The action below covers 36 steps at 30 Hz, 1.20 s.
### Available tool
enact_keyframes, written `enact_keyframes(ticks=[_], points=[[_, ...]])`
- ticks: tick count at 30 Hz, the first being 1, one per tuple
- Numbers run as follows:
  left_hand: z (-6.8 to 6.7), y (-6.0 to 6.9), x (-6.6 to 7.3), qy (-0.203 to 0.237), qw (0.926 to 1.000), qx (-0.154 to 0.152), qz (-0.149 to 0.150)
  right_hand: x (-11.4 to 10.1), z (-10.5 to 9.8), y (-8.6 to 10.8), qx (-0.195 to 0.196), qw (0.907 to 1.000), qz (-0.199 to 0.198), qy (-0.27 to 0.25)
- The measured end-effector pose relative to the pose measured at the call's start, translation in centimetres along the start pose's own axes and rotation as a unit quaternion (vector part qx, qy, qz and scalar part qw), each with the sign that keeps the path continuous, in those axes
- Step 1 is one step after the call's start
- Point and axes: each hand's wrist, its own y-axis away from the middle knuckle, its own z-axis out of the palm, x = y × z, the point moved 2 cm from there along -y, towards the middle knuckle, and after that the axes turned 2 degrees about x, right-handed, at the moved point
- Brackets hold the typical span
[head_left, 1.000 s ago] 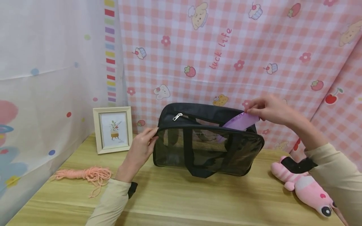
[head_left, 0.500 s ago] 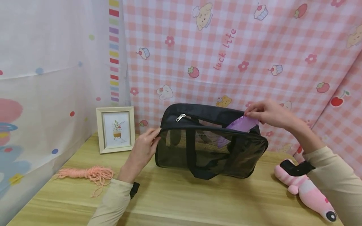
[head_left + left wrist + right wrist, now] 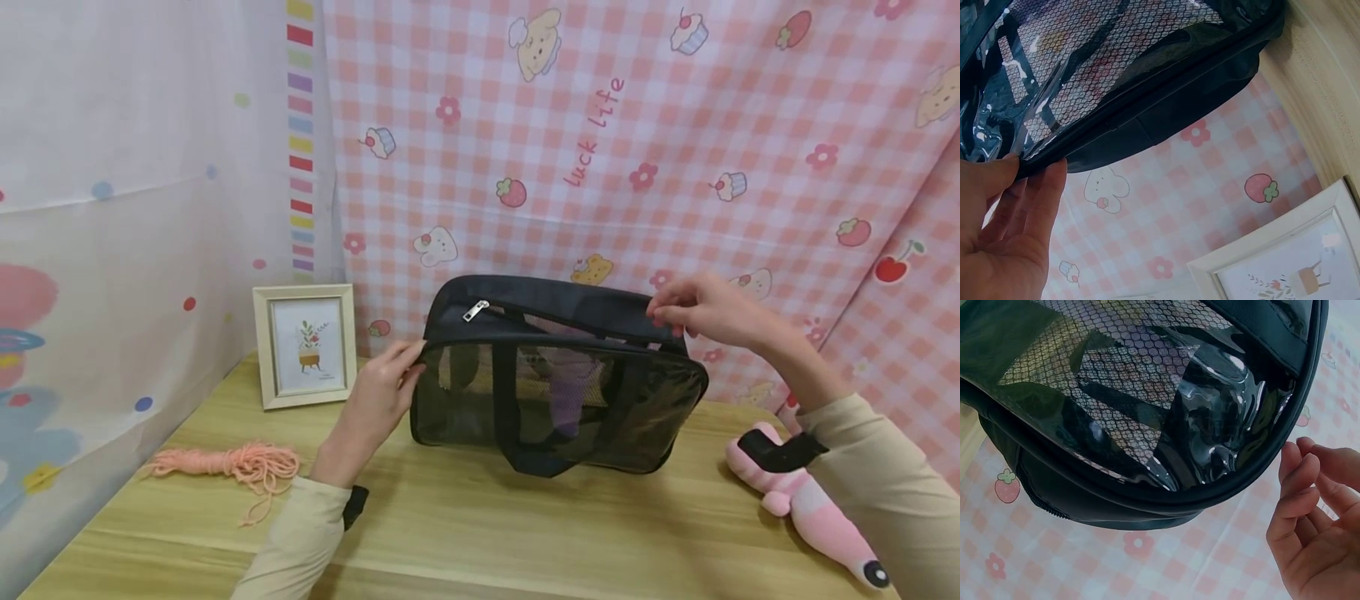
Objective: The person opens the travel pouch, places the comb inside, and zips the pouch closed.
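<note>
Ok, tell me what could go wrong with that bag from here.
First, the black bag gapes at the top, its zipper pull near the left end, so the purple item seen through its front could slide out if tipped. Second, the left grip pinches only a top corner; a slip might let the bag shift. Third, the right sleeve overlaps the pink plush toy in the head view, so a careless arm move may knock it.

The left hand (image 3: pixel 1013 231) pinches the rim of a black bag (image 3: pixel 1166 119) between thumb and fingers. Mesh (image 3: pixel 1116 53) shows through its clear panel; I can't quite make out what lies behind. Pink checked cloth (image 3: pixel 1166 194) spreads beyond, partly covered by a pale picture frame (image 3: pixel 1269 231).
</note>
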Motion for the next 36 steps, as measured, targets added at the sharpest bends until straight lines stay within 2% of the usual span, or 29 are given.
enact_keyframes(ticks=[10,16,26,36], points=[[-0.1,0.0,0.2,-0.006,0.9998,-0.012,-0.013,0.0,0.0,0.1,0.002,1.0000,0.007,0.005],[0.0,0.0,0.2,-0.004,0.9999,-0.011,-0.010,-0.6,0.2,-0.2,0.001,1.0000,0.002,-0.003],[-0.1,0.0,0.1,-0.007,1.0000,-0.001,0.000,-2.2,0.5,-1.6,-0.011,0.9997,0.003,-0.024],[-0.1,0.0,0.2,-0.009,0.9999,-0.007,-0.003,-3.7,1.1,-3.3,-0.022,0.9991,-0.005,-0.035]])
